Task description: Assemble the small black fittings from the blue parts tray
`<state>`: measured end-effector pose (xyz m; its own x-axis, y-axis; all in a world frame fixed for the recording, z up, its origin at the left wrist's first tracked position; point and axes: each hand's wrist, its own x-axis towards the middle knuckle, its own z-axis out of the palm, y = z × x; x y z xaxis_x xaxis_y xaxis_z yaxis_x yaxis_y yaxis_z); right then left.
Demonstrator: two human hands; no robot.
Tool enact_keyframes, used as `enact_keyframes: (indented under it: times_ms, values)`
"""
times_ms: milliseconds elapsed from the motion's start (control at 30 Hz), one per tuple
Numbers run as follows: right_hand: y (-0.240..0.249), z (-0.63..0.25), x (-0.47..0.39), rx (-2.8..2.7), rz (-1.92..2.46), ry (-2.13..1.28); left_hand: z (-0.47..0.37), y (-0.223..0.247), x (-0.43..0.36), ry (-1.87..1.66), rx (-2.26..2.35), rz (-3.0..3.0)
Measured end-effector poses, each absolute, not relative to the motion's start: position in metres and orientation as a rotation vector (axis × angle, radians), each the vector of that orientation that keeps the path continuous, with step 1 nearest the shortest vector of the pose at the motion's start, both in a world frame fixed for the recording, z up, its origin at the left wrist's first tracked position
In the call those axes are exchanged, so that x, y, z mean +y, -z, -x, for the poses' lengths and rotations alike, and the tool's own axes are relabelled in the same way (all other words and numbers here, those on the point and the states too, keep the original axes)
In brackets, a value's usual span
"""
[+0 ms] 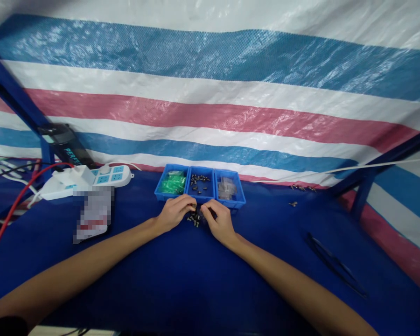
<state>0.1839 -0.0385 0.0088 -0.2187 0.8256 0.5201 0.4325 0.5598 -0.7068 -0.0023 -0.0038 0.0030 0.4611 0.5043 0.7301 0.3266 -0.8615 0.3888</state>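
My left hand [177,212] is closed, thumb and fingertips pinched on something small that I cannot make out, in front of the blue bins. Close beside it on the right, my right hand [219,220] has its fingers curled together; what they hold, if anything, is hidden. Several small dark screws [195,219] lie on the blue table between the hands. Behind them three blue bins stand joined in a row: the left one holds green bags [173,182], the middle one loose screws [200,178], the right one clear plastic bags [227,188].
At left are a white power strip [117,175] with a plug and red cable, a blurred-out flat object [94,214] and a black box [68,142]. Small metal pieces [293,204] and a dark thin strap-like item [336,263] lie at right. Striped sheeting hangs behind.
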Motion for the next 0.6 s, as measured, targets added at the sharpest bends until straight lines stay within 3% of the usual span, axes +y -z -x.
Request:
enact_keyframes:
  times_ms: [600]
  values:
    - [-0.0063, -0.1829, -0.0368, -1.860, 1.007, -0.548, 0.0094, 0.0005, -0.0051, -1.157, 0.736, -2.489]
